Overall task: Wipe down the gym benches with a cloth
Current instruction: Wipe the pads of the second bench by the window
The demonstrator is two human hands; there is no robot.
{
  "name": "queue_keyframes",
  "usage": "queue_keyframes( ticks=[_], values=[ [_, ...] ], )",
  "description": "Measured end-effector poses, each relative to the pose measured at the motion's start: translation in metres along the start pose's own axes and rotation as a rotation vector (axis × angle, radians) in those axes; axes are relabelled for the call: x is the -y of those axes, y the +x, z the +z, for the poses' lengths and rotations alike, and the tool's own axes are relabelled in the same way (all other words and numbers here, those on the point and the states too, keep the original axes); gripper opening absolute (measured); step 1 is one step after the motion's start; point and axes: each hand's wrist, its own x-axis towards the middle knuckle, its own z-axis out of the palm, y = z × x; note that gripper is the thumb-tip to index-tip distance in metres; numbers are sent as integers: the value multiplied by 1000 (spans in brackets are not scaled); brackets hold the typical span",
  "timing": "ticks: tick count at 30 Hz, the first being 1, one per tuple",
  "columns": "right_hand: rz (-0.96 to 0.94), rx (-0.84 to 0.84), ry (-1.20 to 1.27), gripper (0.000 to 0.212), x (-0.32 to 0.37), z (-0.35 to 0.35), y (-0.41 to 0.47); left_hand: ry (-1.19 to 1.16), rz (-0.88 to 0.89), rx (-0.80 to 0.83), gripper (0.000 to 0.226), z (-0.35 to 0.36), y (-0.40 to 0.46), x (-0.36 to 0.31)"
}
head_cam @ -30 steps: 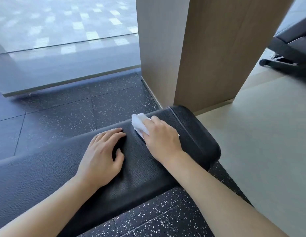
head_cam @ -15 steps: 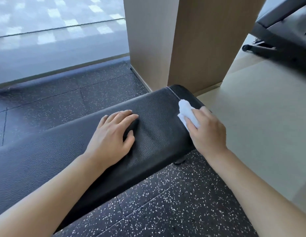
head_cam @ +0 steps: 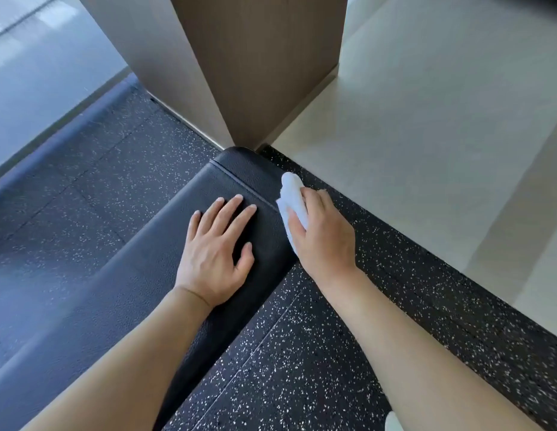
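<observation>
Nearest the camera, both bare forearms reached forward over the black speckled rubber floor (head_cam: 286, 353). The right hand (head_cam: 325, 237) held a white cloth (head_cam: 292, 197), its fingers curled over the bunched fabric and its thumb laid along the cloth's inner side, so the grip was closed round the cloth with only the cloth's far end and left edge showing past the knuckles. The cloth was pressed against the right side edge of the black padded bench (head_cam: 122, 290), close to the bench's far rounded end.

Just left of that grip, across a narrow strip of upholstery, the left hand (head_cam: 218, 244) lay palm down on top of the bench with its fingers straight and slightly spread, holding nothing. Its fingertips stopped just short of the stitched seam (head_cam: 240, 185) that crossed the pad, and the cloth's left edge met the same seam at the side.

Beyond the grip, the bench's end cap nearly met the corner of a wood-panelled column (head_cam: 255, 73). To the right of the held cloth and beyond it, the rubber gave way to pale smooth flooring (head_cam: 442, 119). Far to the left of both hands, past more rubber tiles, a glass wall (head_cam: 38, 73) ran along the floor's edge.
</observation>
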Motion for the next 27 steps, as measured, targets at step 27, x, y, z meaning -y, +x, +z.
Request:
queue_keyframes(
  ticks=[27],
  values=[
    [888,-463,515,25,43,46,-41,-52,38,-95,64,14,2,10]
  ],
)
